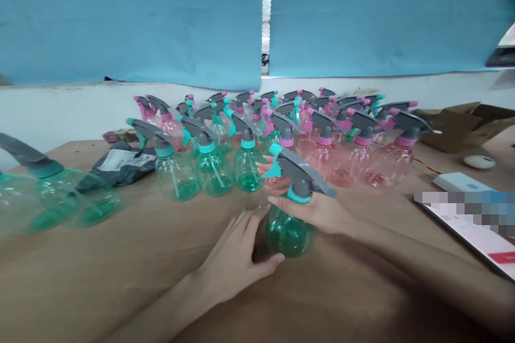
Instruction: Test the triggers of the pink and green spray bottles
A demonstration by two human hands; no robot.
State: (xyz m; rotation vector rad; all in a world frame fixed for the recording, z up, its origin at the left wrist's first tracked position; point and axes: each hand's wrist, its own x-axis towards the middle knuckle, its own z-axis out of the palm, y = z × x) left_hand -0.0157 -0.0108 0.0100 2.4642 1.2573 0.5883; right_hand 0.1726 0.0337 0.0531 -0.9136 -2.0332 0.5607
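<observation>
A green see-through spray bottle (pixel 290 233) with a grey trigger head and turquoise collar stands close in front of me, leaning slightly. My right hand (pixel 322 211) is wrapped round its neck just under the collar, with some fingers behind the head. To the bottle's left is my left hand (pixel 235 254), thumb and fingers spread around its lower side; whether they touch it I cannot tell. Behind the hands stands a row of green spray bottles (pixel 215 174) and pink ones (pixel 388 163).
More spray bottles crowd toward the wall. Two green bottles (pixel 76 198) are at the left, near a dark plastic package (pixel 124 163). At the right lie an open cardboard box (pixel 462 126), a white computer mouse (pixel 479 162), a white box (pixel 462 182) and a flat screen device (pixel 475 236).
</observation>
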